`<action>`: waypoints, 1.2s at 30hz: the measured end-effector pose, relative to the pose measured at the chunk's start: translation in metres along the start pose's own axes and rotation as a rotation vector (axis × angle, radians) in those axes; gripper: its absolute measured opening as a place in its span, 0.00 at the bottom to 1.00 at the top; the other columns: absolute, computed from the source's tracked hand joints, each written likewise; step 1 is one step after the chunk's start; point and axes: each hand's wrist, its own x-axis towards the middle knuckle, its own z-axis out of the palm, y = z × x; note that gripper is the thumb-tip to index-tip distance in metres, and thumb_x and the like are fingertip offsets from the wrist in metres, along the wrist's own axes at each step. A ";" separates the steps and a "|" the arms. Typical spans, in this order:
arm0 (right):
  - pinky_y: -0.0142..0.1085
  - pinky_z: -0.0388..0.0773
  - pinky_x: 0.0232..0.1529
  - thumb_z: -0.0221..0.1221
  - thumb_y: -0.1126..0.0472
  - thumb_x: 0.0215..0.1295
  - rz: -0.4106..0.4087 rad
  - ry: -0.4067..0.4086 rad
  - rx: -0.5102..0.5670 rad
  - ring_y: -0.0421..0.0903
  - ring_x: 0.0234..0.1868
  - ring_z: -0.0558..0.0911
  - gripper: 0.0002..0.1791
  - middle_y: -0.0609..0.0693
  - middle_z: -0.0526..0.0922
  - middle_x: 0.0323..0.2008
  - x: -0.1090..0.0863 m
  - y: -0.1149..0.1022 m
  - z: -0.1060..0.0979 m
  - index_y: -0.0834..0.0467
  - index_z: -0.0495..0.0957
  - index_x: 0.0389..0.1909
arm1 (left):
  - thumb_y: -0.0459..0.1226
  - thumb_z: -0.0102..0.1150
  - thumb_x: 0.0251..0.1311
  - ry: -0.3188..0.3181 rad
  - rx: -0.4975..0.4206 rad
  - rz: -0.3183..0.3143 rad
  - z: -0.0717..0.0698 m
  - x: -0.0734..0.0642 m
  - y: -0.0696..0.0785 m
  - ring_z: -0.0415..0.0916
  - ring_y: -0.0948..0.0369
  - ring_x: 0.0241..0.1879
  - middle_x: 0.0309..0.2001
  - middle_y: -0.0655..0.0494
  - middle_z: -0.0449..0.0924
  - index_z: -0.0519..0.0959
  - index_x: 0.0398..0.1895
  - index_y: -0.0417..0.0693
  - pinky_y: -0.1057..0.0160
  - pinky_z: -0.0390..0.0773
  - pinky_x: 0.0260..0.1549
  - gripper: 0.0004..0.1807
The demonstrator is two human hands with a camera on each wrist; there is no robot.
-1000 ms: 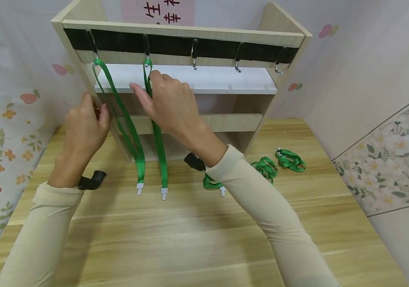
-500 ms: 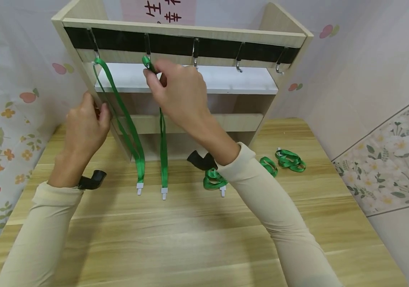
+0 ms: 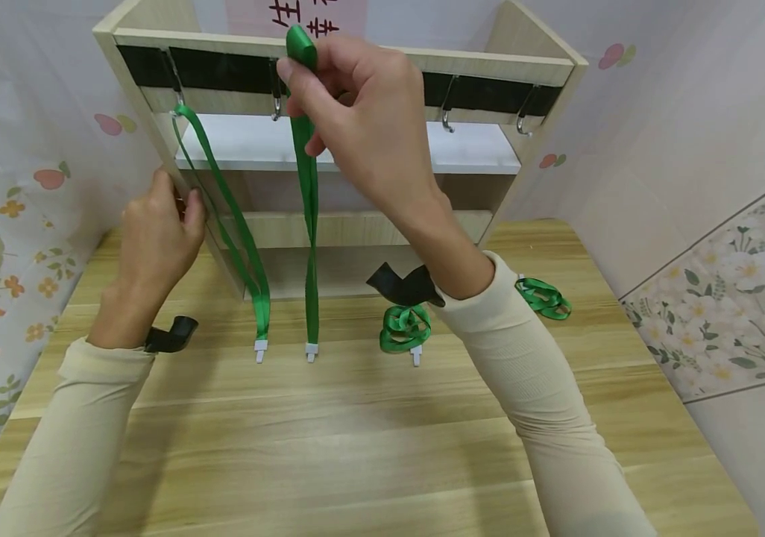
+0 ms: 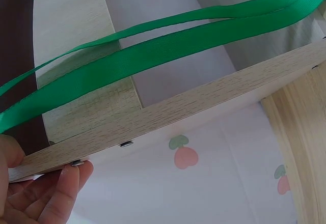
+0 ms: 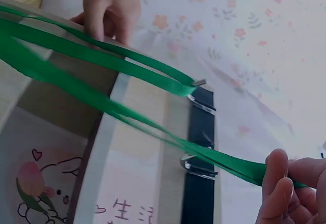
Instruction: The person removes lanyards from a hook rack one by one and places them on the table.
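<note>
My right hand [image 3: 379, 112] pinches the top loop of a green lanyard [image 3: 306, 164] between thumb and fingers, in front of the shelf's top rail. The lanyard hangs straight down to a white clip [image 3: 312, 349] near the table. Just left of it, the second hook [image 3: 276, 108] holds nothing. Another green lanyard [image 3: 238, 216] hangs from the leftmost hook [image 3: 178, 93]. My left hand [image 3: 157, 235] grips the edge of the shelf's left side panel [image 4: 193, 94], thumb on one face and fingers on the other. The right hand covers the third hook in the head view.
Coiled green lanyards [image 3: 405, 328] lie on the wooden table [image 3: 329, 447] right of the shelf's front; one more coil [image 3: 543, 298] sits farther right, beside my sleeve. Two more hooks [image 3: 447, 115] on the right of the black strip [image 3: 476, 97] hold nothing. A flowered wall covering [image 3: 13, 261] rises at left.
My right hand has taken hold of the second lanyard's loop, lifted it off the second hook and moved up and slightly right. The left hand has stayed on the side panel.
</note>
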 end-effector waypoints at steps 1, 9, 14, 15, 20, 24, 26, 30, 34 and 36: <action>0.32 0.78 0.29 0.58 0.65 0.69 -0.018 0.000 0.006 0.39 0.17 0.79 0.09 0.53 0.85 0.26 0.000 0.000 0.000 0.68 0.82 0.37 | 0.35 0.48 0.70 0.000 0.000 0.000 0.000 0.000 0.000 0.77 0.38 0.26 0.27 0.31 0.78 0.72 0.41 0.26 0.61 0.63 0.23 0.15; 0.30 0.73 0.28 0.58 0.63 0.70 0.024 -0.202 -0.011 0.39 0.21 0.80 0.08 0.50 0.83 0.28 -0.004 0.004 0.011 0.63 0.82 0.40 | 0.35 0.47 0.70 -0.007 -0.008 -0.005 0.000 -0.001 0.002 0.78 0.36 0.28 0.29 0.29 0.79 0.71 0.42 0.25 0.49 0.69 0.25 0.15; 0.29 0.68 0.26 0.58 0.61 0.70 0.024 -0.297 -0.061 0.39 0.21 0.75 0.08 0.47 0.80 0.28 -0.011 0.006 0.016 0.60 0.84 0.37 | 0.35 0.47 0.70 -0.008 -0.008 -0.004 0.000 -0.001 0.002 0.78 0.35 0.28 0.29 0.29 0.78 0.71 0.42 0.25 0.48 0.69 0.25 0.15; 0.29 0.66 0.27 0.59 0.60 0.70 0.021 -0.305 -0.068 0.39 0.22 0.73 0.08 0.47 0.78 0.28 -0.012 0.007 0.016 0.59 0.83 0.35 | 0.35 0.47 0.70 -0.009 -0.007 -0.005 0.000 -0.001 0.002 0.78 0.35 0.28 0.29 0.29 0.79 0.71 0.42 0.25 0.47 0.69 0.26 0.15; 0.29 0.61 0.30 0.61 0.60 0.68 0.030 -0.349 -0.040 0.41 0.27 0.67 0.10 0.47 0.72 0.28 -0.019 0.012 0.005 0.58 0.80 0.26 | 0.35 0.47 0.70 -0.007 -0.009 -0.002 0.000 -0.002 0.002 0.78 0.35 0.27 0.29 0.29 0.78 0.71 0.41 0.25 0.49 0.70 0.25 0.15; 0.32 0.60 0.26 0.61 0.62 0.68 0.094 -0.437 0.088 0.44 0.23 0.67 0.10 0.50 0.70 0.23 -0.024 0.023 -0.012 0.58 0.81 0.25 | 0.35 0.48 0.70 0.002 -0.007 0.004 0.000 -0.001 0.002 0.77 0.36 0.26 0.27 0.31 0.78 0.72 0.40 0.25 0.53 0.67 0.24 0.15; 0.33 0.60 0.22 0.60 0.62 0.68 0.146 -0.508 0.122 0.46 0.20 0.68 0.11 0.53 0.71 0.20 -0.026 0.028 -0.021 0.58 0.81 0.25 | 0.35 0.48 0.70 0.001 -0.006 0.003 0.000 -0.001 0.002 0.77 0.36 0.26 0.27 0.31 0.78 0.72 0.41 0.26 0.53 0.66 0.23 0.15; 0.34 0.65 0.18 0.59 0.60 0.70 0.269 -0.625 0.087 0.51 0.18 0.74 0.12 0.57 0.76 0.18 -0.030 0.038 -0.036 0.58 0.81 0.25 | 0.35 0.47 0.70 -0.003 -0.006 -0.005 -0.001 0.000 0.003 0.78 0.35 0.27 0.28 0.30 0.78 0.71 0.42 0.25 0.51 0.68 0.24 0.15; 0.34 0.74 0.20 0.59 0.61 0.69 0.335 -0.649 0.038 0.52 0.19 0.81 0.09 0.58 0.83 0.23 -0.031 0.046 -0.040 0.58 0.83 0.30 | 0.35 0.46 0.70 -0.008 -0.006 -0.015 -0.002 0.000 0.004 0.78 0.34 0.28 0.30 0.28 0.79 0.71 0.43 0.25 0.47 0.70 0.26 0.16; 0.35 0.77 0.22 0.59 0.61 0.69 0.346 -0.651 -0.002 0.50 0.21 0.84 0.08 0.56 0.85 0.25 -0.032 0.049 -0.039 0.58 0.84 0.32 | 0.35 0.46 0.70 -0.008 -0.002 -0.015 -0.002 0.000 0.004 0.79 0.35 0.28 0.30 0.28 0.79 0.71 0.43 0.25 0.48 0.70 0.26 0.16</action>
